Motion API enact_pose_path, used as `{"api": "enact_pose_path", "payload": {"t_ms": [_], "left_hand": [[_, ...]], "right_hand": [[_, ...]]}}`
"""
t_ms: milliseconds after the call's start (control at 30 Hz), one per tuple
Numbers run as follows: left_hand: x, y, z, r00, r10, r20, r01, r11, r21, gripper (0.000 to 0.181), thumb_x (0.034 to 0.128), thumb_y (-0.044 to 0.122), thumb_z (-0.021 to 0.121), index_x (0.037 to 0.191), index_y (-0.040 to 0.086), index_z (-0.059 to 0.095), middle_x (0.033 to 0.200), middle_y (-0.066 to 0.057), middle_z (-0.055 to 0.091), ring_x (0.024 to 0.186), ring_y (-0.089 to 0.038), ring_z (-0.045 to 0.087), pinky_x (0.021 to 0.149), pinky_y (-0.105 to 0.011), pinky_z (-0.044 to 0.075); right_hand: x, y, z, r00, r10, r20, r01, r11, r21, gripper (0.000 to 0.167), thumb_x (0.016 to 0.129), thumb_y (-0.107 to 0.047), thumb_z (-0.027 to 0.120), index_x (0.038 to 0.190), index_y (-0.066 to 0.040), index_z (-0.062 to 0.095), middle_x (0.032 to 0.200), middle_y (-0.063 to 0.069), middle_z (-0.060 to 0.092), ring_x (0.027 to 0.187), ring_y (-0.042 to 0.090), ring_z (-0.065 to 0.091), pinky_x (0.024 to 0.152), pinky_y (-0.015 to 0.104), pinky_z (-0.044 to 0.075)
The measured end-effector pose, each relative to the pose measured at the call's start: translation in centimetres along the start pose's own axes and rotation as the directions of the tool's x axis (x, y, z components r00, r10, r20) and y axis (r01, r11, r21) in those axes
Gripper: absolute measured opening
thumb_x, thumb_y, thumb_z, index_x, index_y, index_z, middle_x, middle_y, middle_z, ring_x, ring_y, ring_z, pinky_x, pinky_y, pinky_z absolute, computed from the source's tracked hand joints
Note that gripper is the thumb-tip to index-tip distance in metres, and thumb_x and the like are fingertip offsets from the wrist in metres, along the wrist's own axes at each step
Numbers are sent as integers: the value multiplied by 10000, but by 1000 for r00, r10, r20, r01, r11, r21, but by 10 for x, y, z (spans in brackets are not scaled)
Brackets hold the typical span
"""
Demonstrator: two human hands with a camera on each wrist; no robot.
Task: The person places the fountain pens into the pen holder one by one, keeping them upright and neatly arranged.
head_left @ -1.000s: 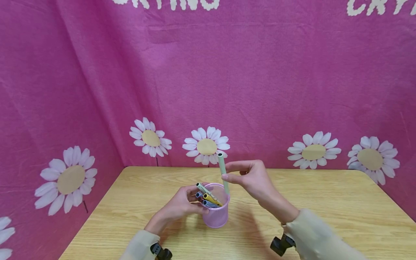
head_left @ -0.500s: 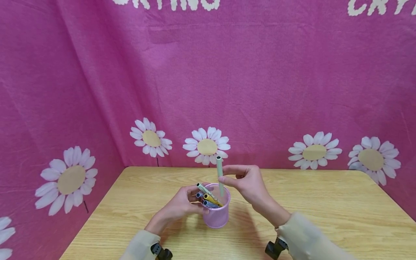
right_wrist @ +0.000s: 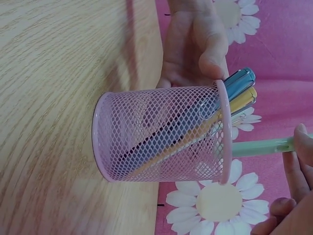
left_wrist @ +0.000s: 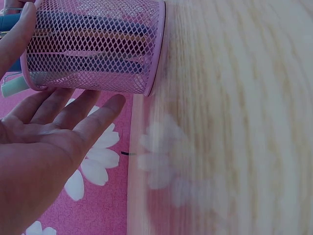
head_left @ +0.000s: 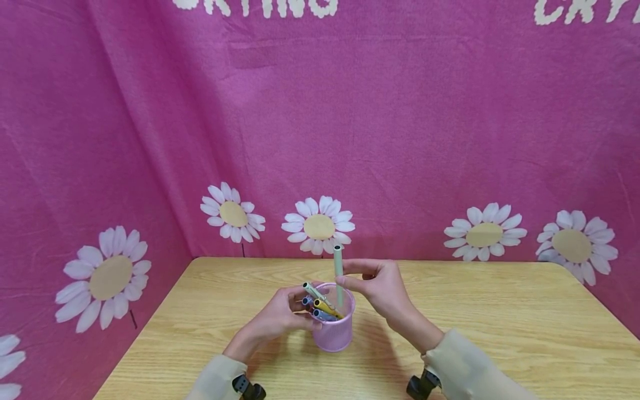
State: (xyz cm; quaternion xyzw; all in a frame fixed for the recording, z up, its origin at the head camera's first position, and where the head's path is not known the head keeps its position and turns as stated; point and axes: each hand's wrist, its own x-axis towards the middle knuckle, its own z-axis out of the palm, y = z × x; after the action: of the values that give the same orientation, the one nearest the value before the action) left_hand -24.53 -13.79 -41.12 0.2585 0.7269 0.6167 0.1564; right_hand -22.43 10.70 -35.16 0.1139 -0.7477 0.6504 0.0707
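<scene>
A pink mesh pen cup (head_left: 333, 336) stands upright on the table. My left hand (head_left: 275, 318) holds it from the left, with the thumb at the near rim and the fingers along the far side; in the left wrist view those fingers (left_wrist: 93, 115) lie against the mesh. Several capped pens lean left inside, among them a yellow pen (right_wrist: 244, 99), a blue pen (right_wrist: 239, 84) and a pale green one (left_wrist: 14, 86). Between thumb and forefinger my right hand (head_left: 382, 286) pinches another light green pen (head_left: 338, 264), nearly upright, its lower end inside the cup.
The wooden table (head_left: 500, 316) reaches back to a pink cloth (head_left: 400, 139) printed with daisies, which also hangs along the left side. Black wrist cameras sit at both cuffs, the right one (head_left: 423, 384) close above the tabletop.
My right hand has moved left and down, bringing the light green pen from the cup's right rim to inside it and lower. The left hand and the cup have stayed put.
</scene>
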Motion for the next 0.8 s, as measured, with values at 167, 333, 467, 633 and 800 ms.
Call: {"api": "enact_pose_path", "payload": {"t_ms": [167,333,467,633,800], "left_hand": [[-1,2,1,1000,1,1,-1,1000,-8,671,875,-48,816,1492,-28,554,1360,-201,642,1107,-246,667,961,-357,580],[-1,3,2,1000,-4,-4,4,1000,-5,675,873,-53,815,1495,-20,555,1380,-218,629,1126,-260,666,970,-364,577],[0,2,1,1000,-9,-10,9,1000,-8,660,869,-53,817,1481,-9,575,1381,-205,632,1133,-272,666,974,-372,576],[0,1,1,1000,-12,-13,12,1000,-12,642,867,-49,822,1464,-11,591,1350,-174,652,1127,-269,666,970,-368,578],[0,1,1,1000,-11,-9,11,1000,-3,652,871,-47,820,1476,-12,580,1373,-199,638,1130,-271,667,972,-372,578]], "right_hand": [[-1,2,0,1000,2,-5,-2,1000,7,300,846,-109,896,1122,-24,818,1032,90,796,866,138,585,637,230,406],[0,6,0,1000,-4,-10,4,1000,10,291,842,-99,897,1112,-24,820,1027,87,797,908,154,616,706,242,450],[1,9,1,1000,0,-14,0,1000,13,278,843,-98,895,1101,-24,821,1022,79,798,998,197,650,851,297,493],[1,12,3,1000,22,-6,-22,999,28,273,845,-87,892,1098,-16,817,1019,78,800,1071,189,671,939,316,493],[1,16,4,1000,30,-6,-30,999,18,257,844,-87,894,1083,-26,823,1013,75,802,1053,210,664,841,273,480]]}}
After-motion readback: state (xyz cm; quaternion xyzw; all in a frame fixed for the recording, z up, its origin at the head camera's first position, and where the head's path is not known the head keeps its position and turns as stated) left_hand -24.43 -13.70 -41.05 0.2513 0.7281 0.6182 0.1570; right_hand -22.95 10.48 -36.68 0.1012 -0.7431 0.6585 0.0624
